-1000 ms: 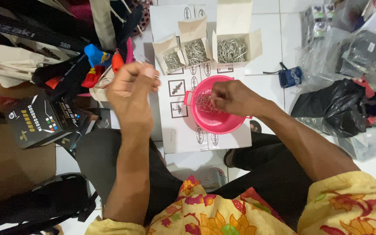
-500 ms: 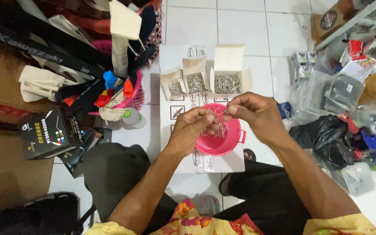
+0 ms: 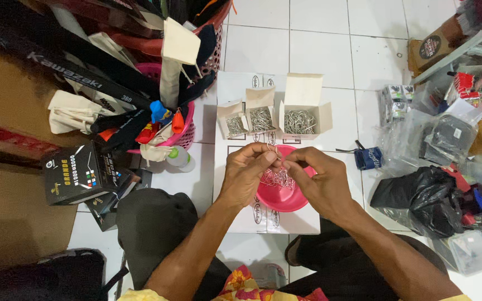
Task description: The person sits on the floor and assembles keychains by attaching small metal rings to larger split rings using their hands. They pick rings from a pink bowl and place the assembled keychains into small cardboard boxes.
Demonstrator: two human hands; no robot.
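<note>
A pink plastic bowl (image 3: pixel 285 198) sits on a white cardboard sheet (image 3: pixel 235 95) on the floor, with a tangle of small metal ring hooks (image 3: pixel 277 178) in it. My left hand (image 3: pixel 246 175) and my right hand (image 3: pixel 319 181) meet above the bowl. Both pinch the same small metal ring (image 3: pixel 274 153) between their fingertips. Beyond the bowl stand three open white boxes (image 3: pixel 302 117) filled with similar metal hooks.
A pink basket (image 3: pixel 182 131) stuffed with bags and straps stands at the left, with a black carton (image 3: pixel 76 173) and a small bottle (image 3: pixel 179 159) near it. Black and clear plastic bags (image 3: pixel 425 195) pile up at the right. My knees frame the bowl.
My left hand came down from a raised spot at the left and joined my right hand over the bowl. Both now pinch one ring together.
</note>
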